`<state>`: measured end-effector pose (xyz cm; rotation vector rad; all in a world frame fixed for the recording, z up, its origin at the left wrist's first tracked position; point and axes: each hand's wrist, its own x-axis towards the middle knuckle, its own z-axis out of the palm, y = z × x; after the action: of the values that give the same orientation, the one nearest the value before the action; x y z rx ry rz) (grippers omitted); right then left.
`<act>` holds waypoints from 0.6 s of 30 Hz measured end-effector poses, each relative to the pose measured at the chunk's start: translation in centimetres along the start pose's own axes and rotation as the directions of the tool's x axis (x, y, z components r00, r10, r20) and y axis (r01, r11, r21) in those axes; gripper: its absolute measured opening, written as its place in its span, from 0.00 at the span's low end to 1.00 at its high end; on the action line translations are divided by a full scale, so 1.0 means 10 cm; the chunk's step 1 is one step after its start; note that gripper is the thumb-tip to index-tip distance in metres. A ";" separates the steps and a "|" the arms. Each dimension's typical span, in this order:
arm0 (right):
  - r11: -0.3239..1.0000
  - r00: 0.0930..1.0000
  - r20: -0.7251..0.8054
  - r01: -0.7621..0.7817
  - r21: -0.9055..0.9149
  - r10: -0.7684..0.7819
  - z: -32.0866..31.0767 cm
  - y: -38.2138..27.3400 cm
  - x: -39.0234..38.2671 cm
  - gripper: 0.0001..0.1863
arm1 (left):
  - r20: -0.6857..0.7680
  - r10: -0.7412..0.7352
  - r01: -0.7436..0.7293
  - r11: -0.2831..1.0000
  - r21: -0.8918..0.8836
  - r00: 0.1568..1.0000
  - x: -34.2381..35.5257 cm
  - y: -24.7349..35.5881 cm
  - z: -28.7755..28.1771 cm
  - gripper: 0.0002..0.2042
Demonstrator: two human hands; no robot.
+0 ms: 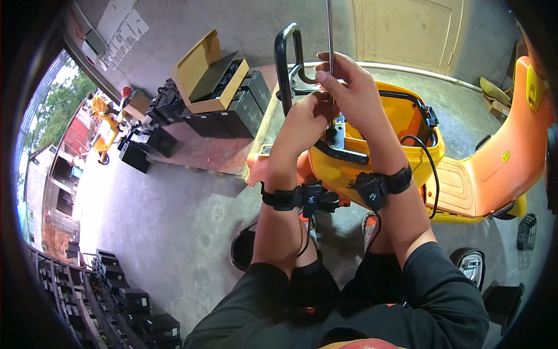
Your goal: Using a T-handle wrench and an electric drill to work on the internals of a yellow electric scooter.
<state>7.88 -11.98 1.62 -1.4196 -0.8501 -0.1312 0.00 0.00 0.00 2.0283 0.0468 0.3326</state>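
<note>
One rod stands in the curled right hand, left hand curled, hold unclear.

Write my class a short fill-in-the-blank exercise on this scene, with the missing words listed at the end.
1. The hand higher in the picture, at the metal rod, is the person's ____ one.
2. Black straps are worn on ____ forearms.
3. Rather than shut, the cardboard box is ____.
4. The tub-like shell is coloured ____.
Missing words: right; two; open; yellow.
</note>
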 end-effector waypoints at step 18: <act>0.997 0.997 -0.079 0.002 0.071 0.003 -0.07 0.01 0.03 0.21 | 0.071 0.088 -0.074 0.981 -0.180 0.994 0.04 -0.15 0.02 0.13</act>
<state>8.46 -12.46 1.72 -1.3395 -0.7820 -0.1545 0.64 0.60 -1.31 1.8675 -0.1112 0.2971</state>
